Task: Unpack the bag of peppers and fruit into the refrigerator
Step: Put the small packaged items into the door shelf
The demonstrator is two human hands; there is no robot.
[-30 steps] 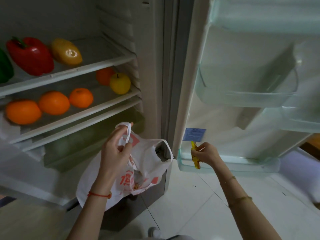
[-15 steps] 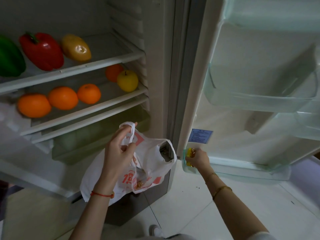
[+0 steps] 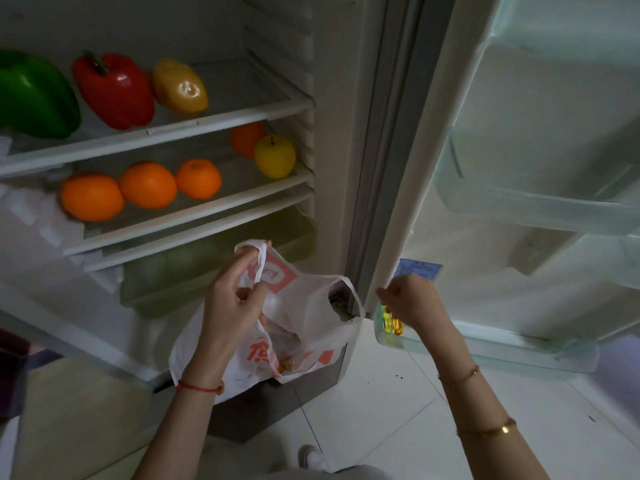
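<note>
White plastic bag with red print [image 3: 294,327] hung at lower centre, its handle pinched by the left hand [image 3: 230,310]. The right hand [image 3: 414,301], half a second earlier gripping a yellow packet [image 3: 393,322], had released it into the lowest door bin [image 3: 485,344] and rose loosely curled, empty. One item was thereby stowed.

Top glass shelf [image 3: 221,109]: green bell pepper [image 3: 33,95], red bell pepper [image 3: 114,90] and yellow-orange pepper [image 3: 180,86] fill the left; right part bare. Second glass shelf [image 3: 207,209]: three oranges [image 3: 149,185] along the near edge at left, a fourth orange [image 3: 246,138] and a yellow apple [image 3: 275,156] far right; open lane between. White plastic bag with red print [image 3: 304,306], held by the left hand [image 3: 232,306], hangs before the clear crisper drawer [image 3: 194,268]. Bottom clear door bin [image 3: 485,344]: yellow packet [image 3: 393,323] at left end under the right hand [image 3: 412,299]; rest free.
</note>
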